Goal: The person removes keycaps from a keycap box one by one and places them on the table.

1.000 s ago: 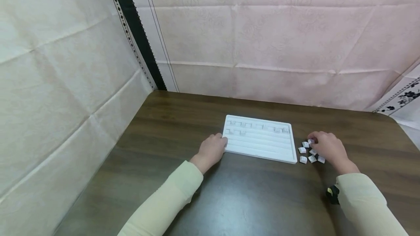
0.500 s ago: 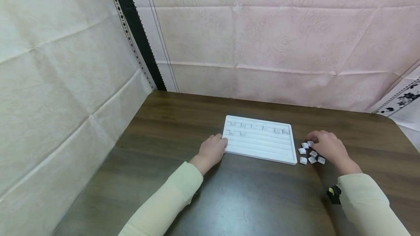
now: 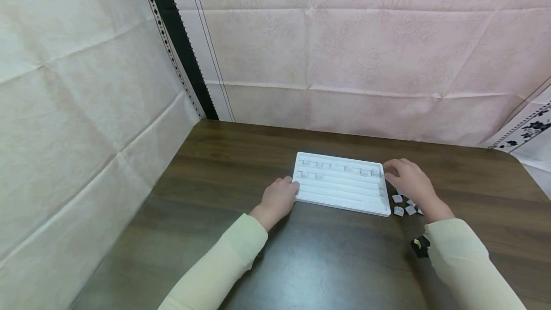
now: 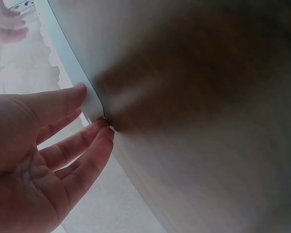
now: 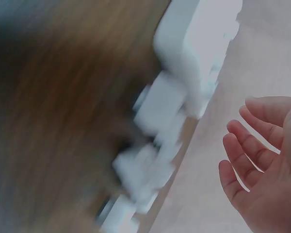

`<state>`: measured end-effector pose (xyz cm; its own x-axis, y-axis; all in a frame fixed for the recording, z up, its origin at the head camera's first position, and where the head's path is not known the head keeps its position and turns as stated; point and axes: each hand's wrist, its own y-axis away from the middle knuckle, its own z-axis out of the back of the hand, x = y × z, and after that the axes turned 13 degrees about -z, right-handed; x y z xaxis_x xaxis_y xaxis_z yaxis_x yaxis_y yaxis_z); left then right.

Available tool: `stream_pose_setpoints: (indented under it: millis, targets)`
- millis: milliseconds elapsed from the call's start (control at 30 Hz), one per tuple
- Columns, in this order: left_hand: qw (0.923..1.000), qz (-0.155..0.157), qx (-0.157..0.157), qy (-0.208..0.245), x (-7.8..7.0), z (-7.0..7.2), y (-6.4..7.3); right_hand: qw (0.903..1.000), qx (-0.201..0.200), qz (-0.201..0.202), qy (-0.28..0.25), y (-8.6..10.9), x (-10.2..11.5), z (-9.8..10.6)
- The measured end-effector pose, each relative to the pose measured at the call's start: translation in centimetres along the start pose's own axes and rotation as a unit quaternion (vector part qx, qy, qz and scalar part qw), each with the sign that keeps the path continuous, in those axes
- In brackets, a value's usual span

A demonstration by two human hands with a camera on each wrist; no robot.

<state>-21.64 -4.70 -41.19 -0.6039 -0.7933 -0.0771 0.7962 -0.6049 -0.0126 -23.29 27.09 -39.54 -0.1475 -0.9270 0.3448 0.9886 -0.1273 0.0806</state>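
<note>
A white tray [image 3: 340, 188] with ridged rows lies on the brown table. Faint grey marks run along its two far rows. At the tray's left edge, my left hand [image 3: 277, 198] pinches the near corner. Thumb and fingertips of the left hand [image 4: 53, 155] meet the tray's rim [image 4: 70, 58] in the left wrist view. My right hand [image 3: 411, 183] is above the tray's right edge, beside several small white blocks [image 3: 397, 198]. In the right wrist view, the right hand [image 5: 266, 150] has thumb and forefinger close together; whether a block is between them is hidden.
The brown table [image 3: 206, 233] extends around the tray. Pale cloth [image 3: 344, 51] hangs behind the far edge, and another pale cloth [image 3: 73, 133] is at the left. Blurred white blocks [image 5: 160, 104] lie close to the tray's corner [image 5: 177, 43] in the right wrist view.
My right hand has moved left from the small blocks to the tray's right edge, its fingers leaving the far end of the pile. My left hand stays at the tray's corner.
</note>
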Motion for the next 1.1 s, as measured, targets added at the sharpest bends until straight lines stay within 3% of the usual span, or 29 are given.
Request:
stream_pose_setpoints:
  millis: [300,800,1100]
  targets:
    - [0.9998,0.01,0.008,0.013,0.0,-0.1,0.2,0.9995,0.007,0.022,-0.021,-0.4,4.2,-1.1]
    - [1.0,0.006,0.002,0.001,-0.1,-0.2,-0.1,0.9965,0.017,0.07,-0.043,-1.0,9.1,-3.6]
    - [0.9999,0.01,0.009,0.003,0.1,-0.2,-0.2,0.9962,0.024,0.08,-0.025,-1.2,11.4,-5.1]
